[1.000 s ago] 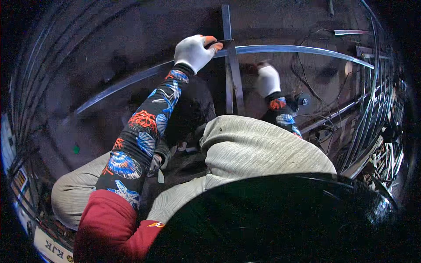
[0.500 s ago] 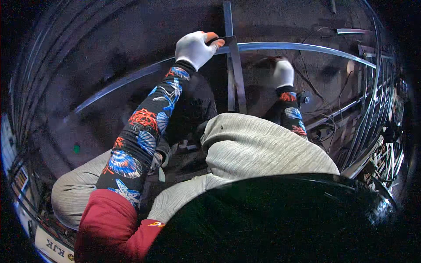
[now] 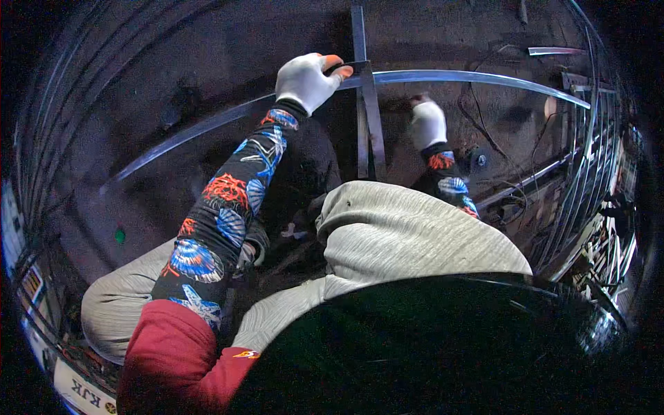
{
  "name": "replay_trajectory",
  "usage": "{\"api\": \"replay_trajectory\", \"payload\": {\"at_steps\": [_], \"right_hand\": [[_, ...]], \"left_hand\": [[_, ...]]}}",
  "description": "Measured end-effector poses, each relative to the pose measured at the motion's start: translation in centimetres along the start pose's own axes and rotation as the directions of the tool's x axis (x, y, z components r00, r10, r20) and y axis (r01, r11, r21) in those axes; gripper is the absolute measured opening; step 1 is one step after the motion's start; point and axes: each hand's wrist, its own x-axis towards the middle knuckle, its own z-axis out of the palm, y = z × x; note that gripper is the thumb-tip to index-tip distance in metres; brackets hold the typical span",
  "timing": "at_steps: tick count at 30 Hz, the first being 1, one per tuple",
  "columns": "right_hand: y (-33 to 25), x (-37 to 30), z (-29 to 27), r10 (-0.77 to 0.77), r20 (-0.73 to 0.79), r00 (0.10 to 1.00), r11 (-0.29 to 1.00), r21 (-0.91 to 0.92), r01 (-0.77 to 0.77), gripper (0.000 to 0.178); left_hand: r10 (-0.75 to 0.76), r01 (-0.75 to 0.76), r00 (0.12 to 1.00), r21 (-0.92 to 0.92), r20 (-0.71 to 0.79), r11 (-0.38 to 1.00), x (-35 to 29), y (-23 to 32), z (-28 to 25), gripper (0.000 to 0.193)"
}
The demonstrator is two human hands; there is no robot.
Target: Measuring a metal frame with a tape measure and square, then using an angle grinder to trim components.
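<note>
A long shiny metal bar (image 3: 477, 79) runs across the dark floor, looking curved in this view. At its middle an upright metal bar (image 3: 359, 34) crosses it. Over the crossing lies a dark, flat L-shaped metal square (image 3: 374, 117), its long leg pointing toward me. My left hand (image 3: 308, 81), in a white glove with orange fingertips, is closed with thumb and finger pinching the square's short leg. My right hand (image 3: 429, 124), also gloved, is below the long bar, right of the square and apart from it. Its fingers are smeared by motion.
Thin dark cables (image 3: 484, 131) trail over the floor at the right. Several long metal bars (image 3: 588, 159) line the right side, near a pile of metal offcuts (image 3: 609, 249). A short bright strip (image 3: 557, 51) lies at the far right. My bent knee (image 3: 401, 221) is close below.
My right hand has moved a little left, toward the square, and slightly nearer to me. My left hand keeps its pinch on the square at the crossing.
</note>
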Motion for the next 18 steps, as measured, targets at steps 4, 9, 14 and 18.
{"api": "replay_trajectory", "payload": {"at_steps": [4, 9, 14, 18], "right_hand": [[1.1, 0.6, -1.4, 0.115, -0.074, 0.991, 0.993, 0.050, -0.111, 0.011], [-0.7, 0.5, -1.0, 0.062, 0.105, 0.992, 0.997, -0.056, -0.057, 0.007], [1.8, 1.1, -2.6, 0.251, 0.079, 0.965, 0.964, -0.117, -0.241, 0.024], [0.0, 0.3, -1.1, 0.125, 0.028, 0.992, 0.992, 0.008, -0.125, 0.020]], "left_hand": [[-0.088, 0.087, 0.994, 0.013, 0.066, 0.996, -0.2, 0.2, -0.9, 0.050], [-0.031, 0.031, 0.999, -0.002, 0.033, 1.000, -0.3, -0.6, -0.1, 0.049], [-0.099, 0.100, 0.992, -0.013, 0.075, 0.995, -0.2, 0.5, -1.1, 0.048], [-0.066, 0.066, 0.996, -0.005, 0.064, 0.998, -0.2, -0.2, -0.3, 0.046]]}}
